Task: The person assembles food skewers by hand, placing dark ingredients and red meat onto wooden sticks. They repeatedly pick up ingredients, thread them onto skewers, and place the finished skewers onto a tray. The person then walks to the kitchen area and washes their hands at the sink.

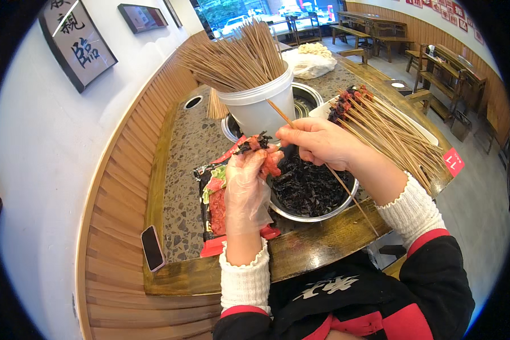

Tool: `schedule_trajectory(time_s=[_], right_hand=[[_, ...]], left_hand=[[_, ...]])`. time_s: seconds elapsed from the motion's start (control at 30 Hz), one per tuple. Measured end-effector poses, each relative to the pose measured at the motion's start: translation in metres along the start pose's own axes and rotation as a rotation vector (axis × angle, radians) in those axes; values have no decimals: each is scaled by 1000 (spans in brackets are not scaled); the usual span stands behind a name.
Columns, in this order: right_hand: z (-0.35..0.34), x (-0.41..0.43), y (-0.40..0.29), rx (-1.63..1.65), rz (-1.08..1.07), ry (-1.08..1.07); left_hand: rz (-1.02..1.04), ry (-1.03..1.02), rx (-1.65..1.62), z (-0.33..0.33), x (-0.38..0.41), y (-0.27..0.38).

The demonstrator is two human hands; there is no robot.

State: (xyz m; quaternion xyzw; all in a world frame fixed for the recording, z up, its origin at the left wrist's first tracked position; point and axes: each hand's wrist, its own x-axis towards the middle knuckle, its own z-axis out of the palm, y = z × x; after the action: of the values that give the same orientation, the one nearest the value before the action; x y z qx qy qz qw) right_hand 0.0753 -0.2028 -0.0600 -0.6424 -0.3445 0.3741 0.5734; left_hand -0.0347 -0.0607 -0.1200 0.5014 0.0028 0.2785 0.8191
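In a clear plastic glove, my left hand (pixel 248 174) pinches a slice of red meat (pixel 272 165) with dark shreds (pixel 255 143) on it. My bare right hand (pixel 323 142) grips a thin wooden skewer (pixel 342 182); its upper end slants towards the left and its lower end reaches past the table's front edge. Beneath both hands sits a metal bowl (pixel 314 219) full of black, shredded food (pixel 310 187). Partly behind my left wrist lies an open package of red sliced meat (pixel 216 208). Whether the skewer touches the meat, I cannot tell.
A white bucket (pixel 259 104) crammed with bare skewers (pixel 242 55) stands behind the bowl. To the right, a white tray (pixel 427 135) carries several loaded skewers (pixel 378 123). A phone (pixel 153 248) lies at the table's left edge. Farther back is a plastic bag (pixel 310 63) of pale food.
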Motion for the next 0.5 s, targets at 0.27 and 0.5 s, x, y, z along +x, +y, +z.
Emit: schedule_trajectory(time_s=[0.27, 0.5], right_hand=[[22, -48, -47, 73, -293, -140], [8, -40, -47, -1025, -847, 140]], left_hand=[[15, -25, -96, 1, -5, 7], [-5, -19, -82, 9, -9, 10]])
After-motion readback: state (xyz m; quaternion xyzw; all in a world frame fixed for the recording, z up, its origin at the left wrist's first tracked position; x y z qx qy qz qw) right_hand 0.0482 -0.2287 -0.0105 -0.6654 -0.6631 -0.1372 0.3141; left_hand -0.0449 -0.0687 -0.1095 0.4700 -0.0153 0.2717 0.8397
